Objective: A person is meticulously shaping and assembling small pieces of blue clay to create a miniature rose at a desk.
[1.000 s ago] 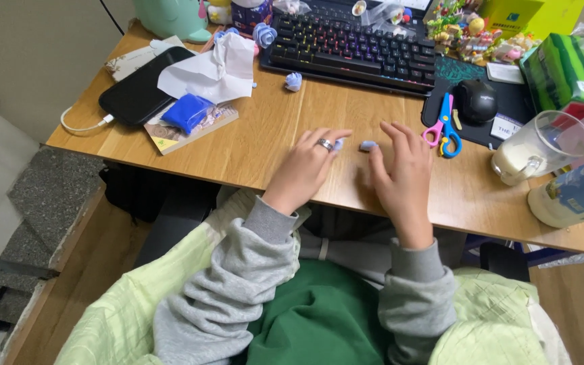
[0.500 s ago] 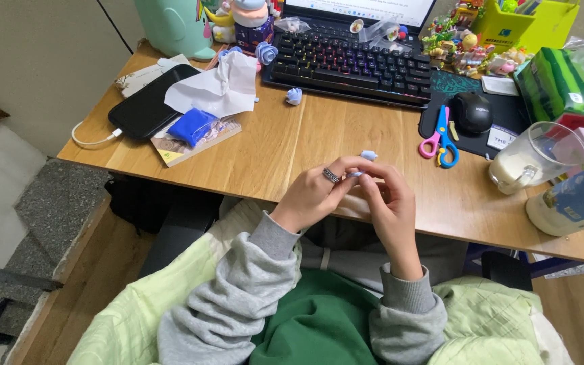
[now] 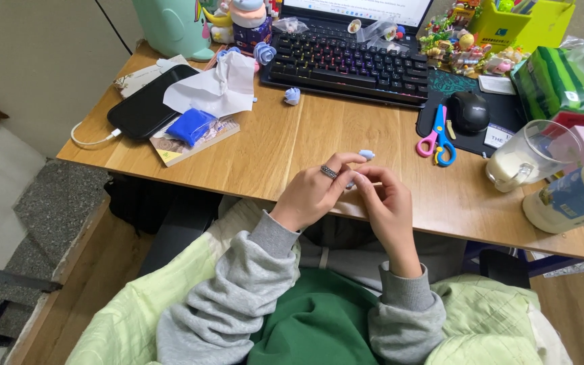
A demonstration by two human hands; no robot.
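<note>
Here a small pale-blue clay piece point(image 3: 366, 155) is pinched at the fingertips of the left hand point(image 3: 315, 195), just above the tabletop's point(image 3: 285, 145) near edge. The right hand point(image 3: 388, 206) is curled against it, fingers touching; whether anything is held in its grip cannot be told. A blue wrapped packet point(image 3: 190, 126) lies on a flat card far left. A green striped box point(image 3: 554, 84) sits far right, a white bottle with blue label point(image 3: 572, 196) nearer.

Scissors point(image 3: 439, 137), mouse point(image 3: 468, 111), perhaps milk glass point(image 3: 530, 156)
</note>
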